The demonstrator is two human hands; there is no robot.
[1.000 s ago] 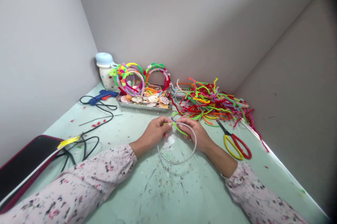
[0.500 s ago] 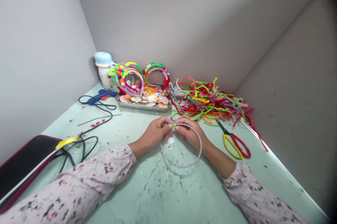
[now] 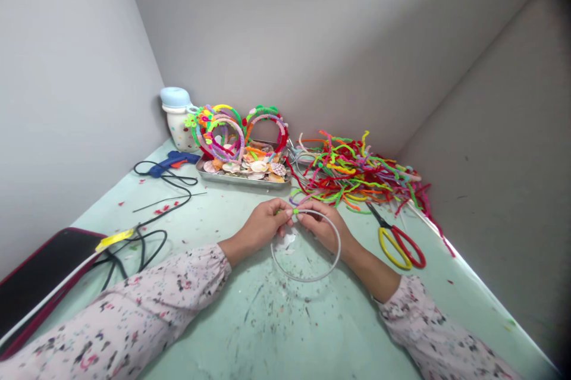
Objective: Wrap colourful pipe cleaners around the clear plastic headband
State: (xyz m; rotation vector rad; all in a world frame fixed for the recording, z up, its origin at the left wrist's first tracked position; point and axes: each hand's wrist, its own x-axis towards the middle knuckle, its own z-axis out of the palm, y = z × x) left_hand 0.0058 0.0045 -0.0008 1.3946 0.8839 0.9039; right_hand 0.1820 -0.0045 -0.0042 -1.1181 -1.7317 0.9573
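A thin pale hoop [image 3: 307,280] hangs between my hands over the light green table. My left hand [image 3: 264,225] pinches the hoop's top from the left. From the right, my right hand [image 3: 325,225] grips the same top part, its fingertips close to the left thumb. Between the fingertips a small bright green piece [image 3: 295,211] shows around the hoop. The fingers hide the rest of the green piece.
Behind my hands, a metal tray [image 3: 243,181] holds shells and colourful wrapped hoops [image 3: 267,112]. Many fuzzy stems [image 3: 352,172] lie heaped at the back right, near scissors [image 3: 401,243]. Leftward are a blue glue gun [image 3: 172,161], a cup [image 3: 178,124], cables and a black device [image 3: 49,255].
The lower part of the hoop has swung slightly up and to the left. Both hands stay nearly in place with the same grip.
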